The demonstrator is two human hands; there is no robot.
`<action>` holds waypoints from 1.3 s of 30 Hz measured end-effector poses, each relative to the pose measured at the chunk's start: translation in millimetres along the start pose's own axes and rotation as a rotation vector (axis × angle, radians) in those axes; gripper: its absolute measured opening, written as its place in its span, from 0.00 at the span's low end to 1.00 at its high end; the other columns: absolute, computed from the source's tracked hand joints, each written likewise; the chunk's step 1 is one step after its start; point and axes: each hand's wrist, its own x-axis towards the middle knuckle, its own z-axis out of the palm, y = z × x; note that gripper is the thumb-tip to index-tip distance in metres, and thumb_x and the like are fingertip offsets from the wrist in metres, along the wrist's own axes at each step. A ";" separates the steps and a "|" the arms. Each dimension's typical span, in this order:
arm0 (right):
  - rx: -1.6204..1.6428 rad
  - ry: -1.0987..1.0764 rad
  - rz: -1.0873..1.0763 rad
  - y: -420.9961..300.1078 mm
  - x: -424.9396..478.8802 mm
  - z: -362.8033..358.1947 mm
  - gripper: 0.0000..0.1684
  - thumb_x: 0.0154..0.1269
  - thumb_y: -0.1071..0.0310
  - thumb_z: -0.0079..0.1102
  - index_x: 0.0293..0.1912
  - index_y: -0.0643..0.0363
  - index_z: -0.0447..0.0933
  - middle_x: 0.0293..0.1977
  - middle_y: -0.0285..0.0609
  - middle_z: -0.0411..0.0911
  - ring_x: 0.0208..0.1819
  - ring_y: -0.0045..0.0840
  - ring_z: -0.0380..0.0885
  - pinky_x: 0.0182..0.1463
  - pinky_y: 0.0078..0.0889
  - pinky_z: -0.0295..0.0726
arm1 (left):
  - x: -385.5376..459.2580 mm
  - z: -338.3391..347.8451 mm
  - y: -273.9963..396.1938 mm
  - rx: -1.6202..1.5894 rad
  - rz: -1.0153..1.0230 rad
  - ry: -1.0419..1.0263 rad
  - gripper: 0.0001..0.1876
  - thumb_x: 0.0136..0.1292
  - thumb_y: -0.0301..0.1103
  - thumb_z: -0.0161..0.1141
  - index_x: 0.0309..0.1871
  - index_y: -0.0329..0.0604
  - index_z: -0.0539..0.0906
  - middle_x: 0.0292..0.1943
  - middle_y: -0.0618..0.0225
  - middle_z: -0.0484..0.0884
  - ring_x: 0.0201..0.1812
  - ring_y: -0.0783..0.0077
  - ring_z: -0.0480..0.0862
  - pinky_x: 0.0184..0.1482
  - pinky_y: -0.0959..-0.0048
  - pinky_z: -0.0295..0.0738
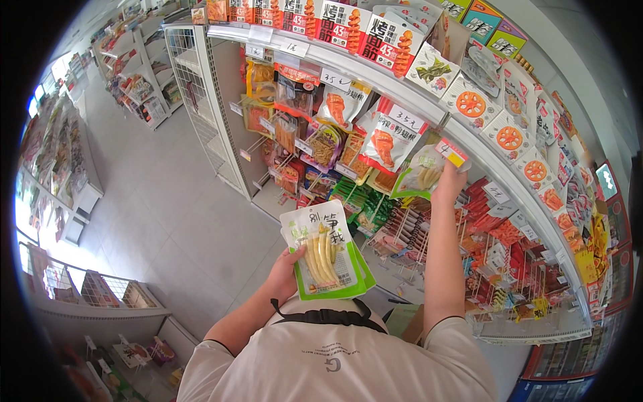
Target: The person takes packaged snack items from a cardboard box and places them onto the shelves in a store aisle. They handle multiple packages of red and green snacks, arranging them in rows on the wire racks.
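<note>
A few flat plastic packets of bamboo shoots, green along the lower edge, are held in front of my belly by my left hand, its thumb on the front packet. Up at the shelf, my right hand is at a similar green-edged packet below a red and yellow price tag. Its fingers are partly hidden, so whether they grip the packet cannot be told. Beside that packet hangs a white and red packet of duck wing meat.
The curved white shelf edge runs across above the hooks, with snack boxes on top. Hanging snack packets fill the rack beneath. A wire-mesh end panel stands at the left, beside the tiled floor. A low shelf lies lower left.
</note>
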 end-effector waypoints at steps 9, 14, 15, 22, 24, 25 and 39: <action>-0.014 -0.079 0.012 7.4 5.5 -5.3 0.23 0.75 0.66 0.66 0.65 0.62 0.76 0.61 0.39 0.81 0.59 0.23 0.79 0.63 0.30 0.75 | -0.2 2.8 1.1 -0.001 0.011 0.023 0.17 0.82 0.32 0.55 0.69 0.39 0.74 0.66 0.56 0.82 0.64 0.54 0.85 0.71 0.50 0.78; -0.152 -0.072 -0.107 36.8 24.8 -18.6 0.23 0.76 0.66 0.64 0.64 0.65 0.75 0.59 0.44 0.81 0.58 0.28 0.80 0.63 0.33 0.75 | 2.2 0.7 1.1 -0.016 0.037 0.011 0.18 0.81 0.32 0.55 0.69 0.40 0.73 0.66 0.55 0.82 0.65 0.53 0.84 0.71 0.49 0.78; -0.241 -0.079 -0.157 41.6 30.1 -22.0 0.24 0.75 0.66 0.64 0.64 0.66 0.75 0.58 0.46 0.81 0.58 0.31 0.80 0.63 0.35 0.75 | 1.7 1.8 1.0 -0.003 0.047 0.008 0.19 0.81 0.33 0.55 0.70 0.39 0.73 0.67 0.55 0.82 0.65 0.53 0.84 0.71 0.49 0.78; -0.888 0.059 -0.760 55.7 65.4 -30.2 0.37 0.67 0.64 0.73 0.69 0.67 0.69 0.64 0.59 0.74 0.67 0.56 0.69 0.69 0.58 0.68 | 3.2 11.5 -0.3 0.065 0.043 -0.004 0.22 0.81 0.36 0.56 0.73 0.38 0.72 0.68 0.55 0.81 0.66 0.53 0.83 0.73 0.50 0.76; -0.903 0.133 -0.815 51.9 36.7 -15.8 0.41 0.66 0.62 0.73 0.72 0.64 0.66 0.69 0.60 0.67 0.71 0.62 0.62 0.71 0.65 0.64 | 4.5 7.6 -1.6 0.051 0.060 0.014 0.22 0.81 0.36 0.56 0.73 0.38 0.72 0.68 0.55 0.81 0.66 0.53 0.83 0.73 0.50 0.76; -0.901 0.156 -0.844 49.6 22.5 -11.4 0.43 0.66 0.61 0.74 0.74 0.62 0.64 0.72 0.60 0.64 0.73 0.64 0.59 0.72 0.68 0.62 | 5.4 6.2 -2.5 0.043 0.068 0.014 0.22 0.81 0.36 0.56 0.73 0.38 0.72 0.68 0.55 0.81 0.66 0.53 0.83 0.73 0.50 0.76; -1.598 -0.264 -0.513 109.1 33.2 -21.0 0.34 0.70 0.47 0.64 0.73 0.35 0.73 0.70 0.46 0.70 0.75 0.53 0.61 0.73 0.78 0.60 | 10.5 8.9 -1.2 0.002 0.086 0.071 0.20 0.80 0.34 0.57 0.70 0.39 0.72 0.66 0.55 0.82 0.65 0.51 0.84 0.71 0.47 0.77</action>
